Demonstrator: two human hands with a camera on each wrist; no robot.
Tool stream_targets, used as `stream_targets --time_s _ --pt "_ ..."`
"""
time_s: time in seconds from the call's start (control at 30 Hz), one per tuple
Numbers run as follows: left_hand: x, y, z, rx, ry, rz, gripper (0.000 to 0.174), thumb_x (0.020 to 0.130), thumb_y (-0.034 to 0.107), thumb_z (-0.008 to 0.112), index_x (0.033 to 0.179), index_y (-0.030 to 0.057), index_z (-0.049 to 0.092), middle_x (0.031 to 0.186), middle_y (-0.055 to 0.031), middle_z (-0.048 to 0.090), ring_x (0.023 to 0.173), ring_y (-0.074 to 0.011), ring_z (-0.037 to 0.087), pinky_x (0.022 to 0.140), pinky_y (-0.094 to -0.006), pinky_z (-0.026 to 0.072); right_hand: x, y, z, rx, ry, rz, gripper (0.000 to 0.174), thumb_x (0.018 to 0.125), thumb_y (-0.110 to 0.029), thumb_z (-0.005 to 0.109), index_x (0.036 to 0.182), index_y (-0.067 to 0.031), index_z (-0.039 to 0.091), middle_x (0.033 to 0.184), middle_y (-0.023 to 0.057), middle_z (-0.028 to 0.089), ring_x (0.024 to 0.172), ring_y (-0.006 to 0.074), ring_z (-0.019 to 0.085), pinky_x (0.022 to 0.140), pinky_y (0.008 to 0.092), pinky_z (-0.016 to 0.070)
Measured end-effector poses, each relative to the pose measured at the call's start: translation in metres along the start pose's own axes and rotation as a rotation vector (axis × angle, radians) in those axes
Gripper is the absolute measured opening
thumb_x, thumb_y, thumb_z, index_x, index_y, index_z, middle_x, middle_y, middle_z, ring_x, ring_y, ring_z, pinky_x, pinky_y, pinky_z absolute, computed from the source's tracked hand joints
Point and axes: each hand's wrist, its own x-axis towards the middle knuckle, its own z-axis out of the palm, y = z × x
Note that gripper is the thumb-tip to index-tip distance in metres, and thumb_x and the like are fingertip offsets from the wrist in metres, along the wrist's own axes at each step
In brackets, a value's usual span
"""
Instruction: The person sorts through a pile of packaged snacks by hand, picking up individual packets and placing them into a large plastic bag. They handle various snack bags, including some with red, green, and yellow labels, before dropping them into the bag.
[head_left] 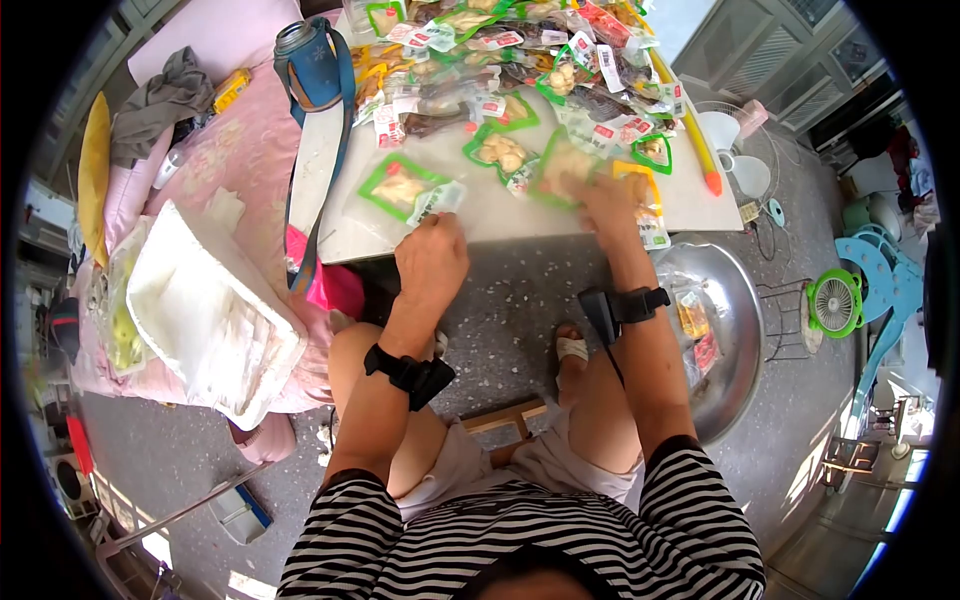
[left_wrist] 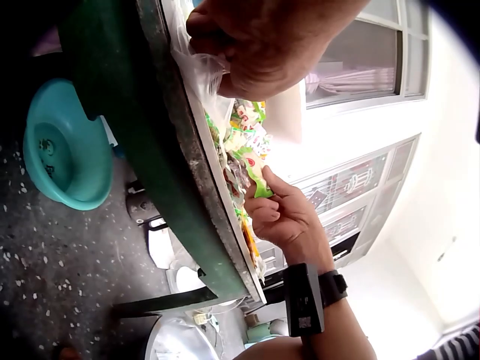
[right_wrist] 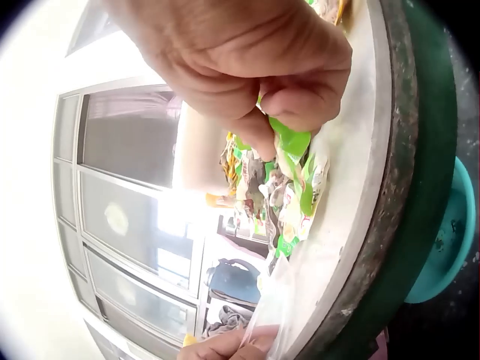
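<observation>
I sit at a white table point(head_left: 500, 215) strewn with several snack packets. My left hand point(head_left: 431, 256) is at the table's near edge, its fingers curled round the rim of a clear plastic bag point(left_wrist: 201, 75); a green-edged packet point(head_left: 402, 188) lies just beyond it. In the left wrist view the left hand point(left_wrist: 262, 37) holds that plastic against the table's edge. To the right, my right hand point(head_left: 603, 197) pinches a green-edged packet point(right_wrist: 290, 142) that lies on the table among the others. That packet point(head_left: 563, 166) is partly hidden under the fingers.
A blue bottle point(head_left: 313, 58) with a strap stands at the table's left. A steel basin point(head_left: 722, 340) holding a few packets sits on the floor to the right. A white sack point(head_left: 210, 310) lies on the pink bed. A teal stool point(left_wrist: 64, 150) stands under the table.
</observation>
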Motion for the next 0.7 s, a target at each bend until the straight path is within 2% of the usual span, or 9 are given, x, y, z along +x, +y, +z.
stream_targets --time_s 0.1,0.2,0.3,0.4,0.43,0.53,0.63,0.7 --pt "0.003 0.0 -0.001 -0.113 0.058 -0.007 0.009 0.082 0.009 0.058 0.081 0.0003 0.06 0.076 -0.0189 0.061 0.068 -0.04 0.061 0.061 -0.0477 0.0483 -0.017 -0.002 -0.001 0.173 -0.101 0.009 0.019 0.082 -0.021 0.075 0.084 -0.0033 0.067 0.064 -0.0027 0.057 0.042 0.0021 0.032 0.038 0.0216 0.0204" --pt "0.006 0.0 -0.001 -0.25 0.095 -0.045 0.008 0.082 0.008 0.059 0.084 0.0007 0.062 0.077 -0.0193 0.061 0.069 -0.0409 0.06 0.061 -0.048 0.0466 -0.045 -0.004 0.011 0.157 -0.302 0.002 0.018 0.08 -0.018 0.076 0.083 -0.0025 0.067 0.062 -0.0027 0.056 0.043 0.003 0.036 0.037 0.021 0.0241" --pt "0.007 -0.003 0.002 -0.321 0.119 -0.056 0.01 0.083 0.008 0.06 0.089 0.0013 0.064 0.076 -0.0196 0.06 0.069 -0.0407 0.06 0.06 -0.0474 0.0456 -0.055 0.005 0.03 -0.048 -0.31 -0.036 0.016 0.08 -0.015 0.073 0.083 -0.0003 0.067 0.064 0.0007 0.06 0.046 0.0054 0.048 0.038 0.0208 0.0362" --pt "0.005 -0.001 0.001 -0.299 0.157 -0.041 0.013 0.083 0.009 0.059 0.093 0.0023 0.065 0.074 -0.0189 0.059 0.068 -0.0399 0.06 0.059 -0.0467 0.0459 -0.061 0.008 0.05 0.019 -0.249 0.009 0.024 0.081 -0.017 0.072 0.087 0.0055 0.066 0.068 0.0069 0.064 0.05 0.011 0.056 0.044 0.0244 0.0472" --pt "0.005 0.002 0.0 -0.282 0.172 -0.038 0.014 0.084 0.009 0.059 0.095 0.0027 0.065 0.074 -0.0185 0.058 0.068 -0.0396 0.06 0.058 -0.0465 0.0462 -0.059 0.012 0.053 0.038 -0.248 0.032 0.025 0.084 -0.018 0.069 0.095 0.0041 0.065 0.079 0.01 0.067 0.055 0.013 0.061 0.047 0.0246 0.0524" --pt "0.003 0.013 -0.007 -0.182 0.148 -0.023 0.018 0.083 0.009 0.059 0.099 0.0039 0.065 0.075 -0.017 0.058 0.068 -0.0383 0.061 0.058 -0.0463 0.0471 -0.059 0.023 0.071 0.309 -0.223 0.076 0.035 0.088 -0.028 0.066 0.102 0.0045 0.063 0.087 0.0118 0.067 0.057 0.0135 0.061 0.046 0.0243 0.0507" --pt "0.003 0.008 -0.004 -0.098 0.177 0.016 0.022 0.082 0.006 0.059 0.103 0.0047 0.067 0.078 -0.0152 0.061 0.065 -0.0358 0.062 0.057 -0.0436 0.048 -0.062 0.013 0.076 0.253 -0.344 0.308 0.039 0.09 -0.035 0.062 0.102 0.0026 0.063 0.089 0.0115 0.067 0.057 0.014 0.061 0.044 0.0229 0.0481" --pt "0.003 0.005 -0.005 -0.106 0.185 0.01 0.022 0.082 0.006 0.059 0.103 0.0048 0.067 0.079 -0.015 0.061 0.065 -0.0357 0.061 0.056 -0.0438 0.0479 -0.054 0.01 0.071 0.055 -0.251 0.269 0.037 0.089 -0.034 0.064 0.101 0.0013 0.064 0.086 0.0092 0.067 0.056 0.0124 0.059 0.042 0.0211 0.0455"
